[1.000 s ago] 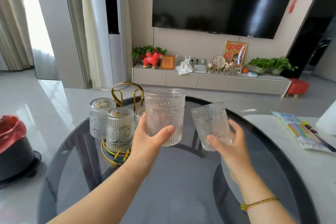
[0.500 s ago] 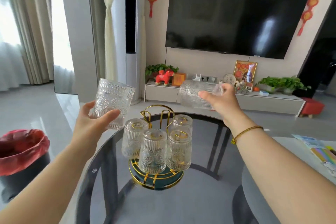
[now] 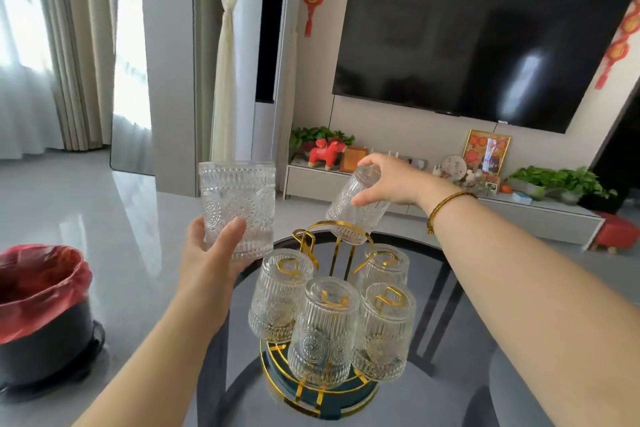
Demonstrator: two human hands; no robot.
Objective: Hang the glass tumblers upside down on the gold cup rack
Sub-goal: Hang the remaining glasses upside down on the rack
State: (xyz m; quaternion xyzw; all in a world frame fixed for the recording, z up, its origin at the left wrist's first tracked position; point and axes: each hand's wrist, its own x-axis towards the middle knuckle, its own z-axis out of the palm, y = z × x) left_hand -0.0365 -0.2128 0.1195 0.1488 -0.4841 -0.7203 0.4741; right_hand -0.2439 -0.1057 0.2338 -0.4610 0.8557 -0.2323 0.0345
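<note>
Right hand held a tumbler tilted mouth-down over the gold rack. Left hand gripped an upright tumbler. Four inverted tumblers hung on the rack, glass table.

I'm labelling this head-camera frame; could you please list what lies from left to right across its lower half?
Bin with red liner → left hand holding an upright tumbler → gold cup rack with four hung tumblers → right forearm with gold bracelet.
</note>
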